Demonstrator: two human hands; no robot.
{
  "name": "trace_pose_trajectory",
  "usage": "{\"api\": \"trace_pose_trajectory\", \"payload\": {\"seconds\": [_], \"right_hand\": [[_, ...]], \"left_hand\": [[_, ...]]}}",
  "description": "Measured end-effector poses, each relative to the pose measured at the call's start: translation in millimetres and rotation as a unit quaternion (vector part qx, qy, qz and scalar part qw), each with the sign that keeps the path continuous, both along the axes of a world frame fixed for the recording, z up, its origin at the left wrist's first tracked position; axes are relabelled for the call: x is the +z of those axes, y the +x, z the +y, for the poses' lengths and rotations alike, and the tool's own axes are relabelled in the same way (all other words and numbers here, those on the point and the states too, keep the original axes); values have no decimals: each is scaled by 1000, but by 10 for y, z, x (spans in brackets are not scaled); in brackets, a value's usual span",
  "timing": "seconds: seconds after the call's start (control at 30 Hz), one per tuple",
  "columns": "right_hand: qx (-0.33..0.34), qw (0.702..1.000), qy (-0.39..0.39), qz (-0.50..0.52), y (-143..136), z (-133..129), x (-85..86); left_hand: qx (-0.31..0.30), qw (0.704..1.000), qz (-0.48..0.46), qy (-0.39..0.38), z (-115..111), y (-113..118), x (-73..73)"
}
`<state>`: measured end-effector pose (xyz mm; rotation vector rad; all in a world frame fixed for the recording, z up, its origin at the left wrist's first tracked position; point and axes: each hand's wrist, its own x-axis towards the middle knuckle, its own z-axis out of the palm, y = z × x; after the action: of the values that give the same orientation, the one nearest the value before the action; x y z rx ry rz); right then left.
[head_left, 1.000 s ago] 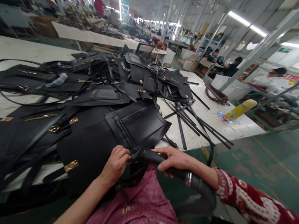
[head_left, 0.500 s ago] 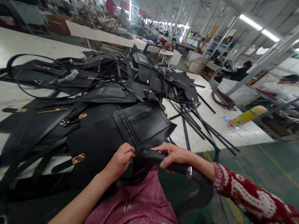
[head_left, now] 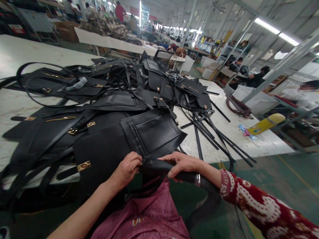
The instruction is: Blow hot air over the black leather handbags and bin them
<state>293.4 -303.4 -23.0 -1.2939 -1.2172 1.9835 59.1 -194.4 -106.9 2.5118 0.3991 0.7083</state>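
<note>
Right hand (head_left: pixel 184 165) clamped around a black tubular handle (head_left: pixel 156 166), its end at the near edge of a black bag (head_left: pixel 102 146). Left hand (head_left: pixel 128 167): fingers curled at that edge, beside the handle's tip; whether gripping, cannot tell. Bag lies on counter (head_left: pixel 269 146), overhanging near side. Beyond: heaped black bags (head_left: pixel 116 100); rightward, loose straps (head_left: pixel 209 133), brown coil (head_left: pixel 237 107), yellow object (head_left: pixel 267 123).

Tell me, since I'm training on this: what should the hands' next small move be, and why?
Probably ease the tube slightly along the near edge of the bag. The right hand grips the tube, whose tip lies beside the left hand; the left hand, curled at that edge, seems to steady it. Whether the tip touches the bag is unclear.
</note>
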Motion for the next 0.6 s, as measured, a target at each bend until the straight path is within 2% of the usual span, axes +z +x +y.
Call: {"api": "trace_pose_trajectory", "payload": {"seconds": [0.13, 0.2, 0.43, 0.6], "right_hand": [[-139, 989, 44, 35, 87, -159, -124], [-187, 980, 60, 29, 165, -296, -134], [-192, 980, 48, 19, 194, -623, -124], [-198, 978, 55, 15, 144, -675, -206]], "left_hand": [[-19, 999, 28, -2, -26, -17, 59], [-31, 999, 44, -2, -46, -20, 97], [-27, 996, 88, -7, -80, 9, 178], [46, 994, 101, 10, -154, 151, 134]]}}
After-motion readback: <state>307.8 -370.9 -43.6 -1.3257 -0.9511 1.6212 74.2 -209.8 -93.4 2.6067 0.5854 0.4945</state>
